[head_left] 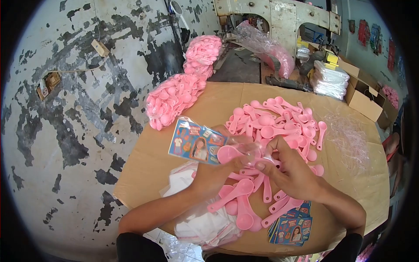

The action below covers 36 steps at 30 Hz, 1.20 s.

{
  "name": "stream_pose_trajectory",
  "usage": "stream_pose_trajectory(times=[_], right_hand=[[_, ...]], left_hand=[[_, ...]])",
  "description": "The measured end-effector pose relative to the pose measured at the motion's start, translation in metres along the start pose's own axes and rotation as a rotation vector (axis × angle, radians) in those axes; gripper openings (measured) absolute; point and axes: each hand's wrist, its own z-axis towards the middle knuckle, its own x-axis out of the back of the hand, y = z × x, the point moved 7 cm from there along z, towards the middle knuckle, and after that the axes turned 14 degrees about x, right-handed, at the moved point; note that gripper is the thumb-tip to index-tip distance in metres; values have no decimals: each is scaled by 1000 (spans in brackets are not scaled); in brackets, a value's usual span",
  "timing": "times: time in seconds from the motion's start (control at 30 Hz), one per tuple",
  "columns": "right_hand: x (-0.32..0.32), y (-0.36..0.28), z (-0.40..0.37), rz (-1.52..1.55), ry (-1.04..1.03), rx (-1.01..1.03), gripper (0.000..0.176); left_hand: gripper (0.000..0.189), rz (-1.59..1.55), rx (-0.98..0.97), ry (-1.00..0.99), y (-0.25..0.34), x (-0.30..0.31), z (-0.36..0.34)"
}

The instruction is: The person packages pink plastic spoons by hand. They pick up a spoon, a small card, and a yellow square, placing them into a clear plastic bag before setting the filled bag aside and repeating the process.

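Observation:
My left hand (214, 174) and my right hand (290, 168) meet over the table around a clear plastic bag. Inside the bag are a blue printed card (192, 140), extending to the left, and a pink spoon (228, 153). The left fingers wrap under the bag beside the spoon. My right thumb and fingers pinch its right end. Loose pink spoons (279, 122) are heaped behind my hands, and several more (244, 216) lie below them. A stack of blue cards (293, 229) is near the table's front edge.
Clear bags with white pieces (203, 225) lie at the front left of the brown-covered table (144, 161). Bagged pink spoons (174, 98) stand at the back left. Plastic shreds (347, 139) lie at right. Behind are a bag stack (329, 78) and cardboard box (364, 98).

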Motion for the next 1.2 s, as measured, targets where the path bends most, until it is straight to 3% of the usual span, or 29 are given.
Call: stream_pose_trajectory(times=[0.07,0.13,0.17,0.2,0.23,0.3,0.37,0.47,0.53,0.57,0.67,0.77,0.83,0.97,1.03,1.1,1.2], right_hand=[[-1,1,0,80,98,93,15],[10,-9,2,157,111,-31,13],[18,-14,4,196,114,-96,12],[33,-27,8,78,159,47,12],[51,-38,9,33,240,102,13],[89,-61,7,8,443,116,17],[102,-64,5,-68,462,84,18],[104,-64,0,-289,262,118,20],[105,-72,3,-292,284,164,23],[112,-60,3,-8,423,172,24],[104,-63,1,-337,95,94,25],[103,-71,0,-279,182,104,27],[90,-74,1,-378,143,272,25],[72,-59,5,-137,63,178,18],[82,-61,6,-76,143,117,12],[88,-62,7,-124,200,156,24],[80,-47,7,-172,135,190,47]], left_hand=[[39,175,-3,-60,-3,-12,-6],[45,271,-18,-83,-4,-11,-8],[47,223,71,-49,-13,-2,-7],[48,172,160,-13,-22,3,-7],[47,155,-45,-80,-4,-7,-2],[48,-7,22,43,-6,19,14],[47,-84,-15,122,-3,31,12],[49,-34,-180,145,14,25,6],[56,80,-200,173,25,20,8],[68,221,-199,236,25,19,9],[62,326,-215,69,23,8,11],[64,858,-225,-98,17,-30,3],[66,930,-68,-135,22,-73,-11],[63,1076,76,-319,0,-107,-8],[60,839,134,-312,-15,-90,-3],[50,633,296,-232,-20,-74,-4],[52,449,393,-353,-23,-62,-10]])
